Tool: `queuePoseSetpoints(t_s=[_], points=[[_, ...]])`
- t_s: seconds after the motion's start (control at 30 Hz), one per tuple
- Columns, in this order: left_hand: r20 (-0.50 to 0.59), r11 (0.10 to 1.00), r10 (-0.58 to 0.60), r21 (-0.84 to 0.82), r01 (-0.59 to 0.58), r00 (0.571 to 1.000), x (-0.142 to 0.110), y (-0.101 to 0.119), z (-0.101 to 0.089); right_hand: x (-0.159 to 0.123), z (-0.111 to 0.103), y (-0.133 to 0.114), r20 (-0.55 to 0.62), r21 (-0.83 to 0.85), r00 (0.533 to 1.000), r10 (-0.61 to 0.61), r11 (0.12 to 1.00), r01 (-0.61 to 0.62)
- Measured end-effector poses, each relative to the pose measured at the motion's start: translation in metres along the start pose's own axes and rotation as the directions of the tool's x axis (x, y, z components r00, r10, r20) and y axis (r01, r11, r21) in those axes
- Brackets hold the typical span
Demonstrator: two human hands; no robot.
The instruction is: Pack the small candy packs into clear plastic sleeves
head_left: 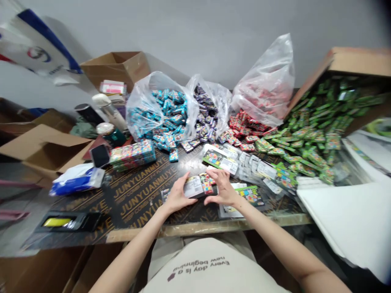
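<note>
Near the table's front edge, my left hand [179, 194] is curled round the left end of a small bundle of colourful packets [198, 185]. The bundle has a whitish printed panel on its left part and red, multicoloured faces on its right. Around the other end my right hand [224, 189] closes, thumb below and fingers above. Just beyond it lies a flat green-and-black printed pack [220, 159]. Another printed pack [250, 196] lies beside my right wrist, partly covered by it. Flat clear sleeves with grey print [258, 167] overlap further right.
Clear bags hold blue packets [174, 108], purple packets [205, 101] and red packets [265, 97]. Green packets [308, 142] spill from a tipped carton [360, 63]. At left are stacked packets [132, 155], a phone [100, 156], a blue-white pouch [77, 181], a jar [110, 135] and a black tray [88, 221].
</note>
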State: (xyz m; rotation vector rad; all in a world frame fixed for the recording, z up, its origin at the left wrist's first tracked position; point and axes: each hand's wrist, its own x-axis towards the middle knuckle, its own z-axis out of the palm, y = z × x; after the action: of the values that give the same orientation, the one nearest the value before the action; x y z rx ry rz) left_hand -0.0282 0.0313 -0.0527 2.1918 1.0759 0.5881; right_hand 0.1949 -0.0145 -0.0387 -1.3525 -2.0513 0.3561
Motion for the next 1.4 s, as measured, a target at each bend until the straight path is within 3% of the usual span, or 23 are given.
queuePoseSetpoints(t_s=[0.07, 0.17, 0.2, 0.27, 0.3, 0.37, 0.43, 0.47, 0.53, 0.6, 0.77, 0.83, 0.9, 0.97, 1.03, 1.1, 1.17, 1.27, 1.33, 1.4], points=[[-0.024, 1.0, -0.008, 0.007, 0.008, 1.0, 0.004, 0.003, 0.001, -0.006, 0.005, -0.006, -0.066, -0.004, 0.995, 0.07, 0.998, -0.07], [0.004, 1.0, 0.016, 0.026, -0.016, 1.0, 0.011, 0.006, 0.005, -0.011, 0.007, -0.002, -0.006, 0.004, 0.999, 0.054, 0.999, -0.054], [0.014, 0.999, 0.019, 0.037, -0.02, 1.0, 0.012, 0.007, 0.007, -0.011, 0.002, 0.007, -0.024, -0.012, 0.998, 0.066, 0.998, -0.066], [0.027, 0.997, 0.014, 0.073, -0.016, 1.0, 0.012, 0.005, 0.009, -0.01, -0.019, 0.037, -0.187, -0.076, 0.966, 0.178, 0.978, -0.195], [0.032, 0.995, 0.009, 0.099, -0.013, 0.999, 0.011, 0.003, 0.01, -0.01, -0.035, 0.058, -0.326, -0.105, 0.907, 0.265, 0.944, -0.314], [0.049, 0.987, 0.005, 0.159, -0.012, 0.999, 0.008, -0.003, 0.01, -0.012, -0.072, 0.107, -0.535, -0.142, 0.728, 0.429, 0.803, -0.578], [0.077, 0.976, 0.006, 0.216, -0.023, 0.997, 0.004, -0.01, 0.011, -0.016, -0.107, 0.156, -0.633, -0.161, 0.543, 0.552, 0.592, -0.789], [0.091, 0.97, 0.004, 0.241, -0.026, 0.996, 0.003, -0.013, 0.011, -0.018, -0.121, 0.176, -0.641, -0.169, 0.484, 0.596, 0.505, -0.847], [0.111, 0.961, 0.0, 0.274, -0.031, 0.994, -0.001, -0.017, 0.014, -0.02, -0.138, 0.207, -0.64, -0.195, 0.413, 0.648, 0.383, -0.903], [0.116, 0.957, 0.0, 0.287, -0.034, 0.993, -0.004, -0.02, 0.017, -0.02, -0.145, 0.225, -0.627, -0.236, 0.396, 0.67, 0.321, -0.917], [0.109, 0.95, -0.015, 0.312, -0.02, 0.994, -0.01, -0.027, 0.014, -0.014, -0.151, 0.238, -0.611, -0.283, 0.413, 0.675, 0.3, -0.911], [0.091, 0.942, -0.043, 0.337, 0.01, 0.995, -0.012, -0.03, 0.007, -0.014, -0.154, 0.232, -0.625, -0.264, 0.402, 0.67, 0.303, -0.916], [0.033, 0.945, -0.065, 0.323, 0.051, 0.997, -0.009, -0.027, 0.003, -0.012, -0.151, 0.212, -0.656, -0.236, 0.424, 0.625, 0.364, -0.901], [-0.034, 0.978, -0.086, 0.186, 0.091, 0.996, 0.0, -0.013, 0.004, -0.008, -0.136, 0.174, -0.675, -0.215, 0.523, 0.521, 0.539, -0.815], [-0.052, 0.987, -0.133, -0.099, 0.127, 0.99, 0.015, 0.011, 0.013, -0.002, -0.108, 0.122, -0.598, -0.224, 0.7, 0.391, 0.757, -0.614], [0.018, 0.882, -0.209, -0.429, 0.196, 0.978, 0.032, 0.04, 0.028, 0.006, -0.077, 0.065, -0.415, -0.239, 0.865, 0.28, 0.884, -0.401], [0.13, 0.688, -0.244, -0.675, 0.266, 0.961, 0.046, 0.064, 0.042, 0.011, -0.05, 0.02, -0.251, -0.232, 0.949, 0.193, 0.939, -0.252], [0.114, 0.472, -0.376, -0.83, 0.296, 0.919, 0.056, 0.076, 0.049, 0.009, -0.03, -0.013, -0.178, -0.195, 0.971, 0.162, 0.961, -0.196], [0.12, 0.361, -0.461, -0.88, 0.309, 0.879, 0.055, 0.069, 0.042, 0.003, -0.028, -0.015, -0.168, -0.148, 0.967, 0.191, 0.965, -0.216], [0.148, 0.285, -0.518, -0.899, 0.333, 0.843, 0.048, 0.057, 0.03, -0.004, -0.028, -0.011, -0.082, -0.056, 0.98, 0.18, 0.981, -0.185]])
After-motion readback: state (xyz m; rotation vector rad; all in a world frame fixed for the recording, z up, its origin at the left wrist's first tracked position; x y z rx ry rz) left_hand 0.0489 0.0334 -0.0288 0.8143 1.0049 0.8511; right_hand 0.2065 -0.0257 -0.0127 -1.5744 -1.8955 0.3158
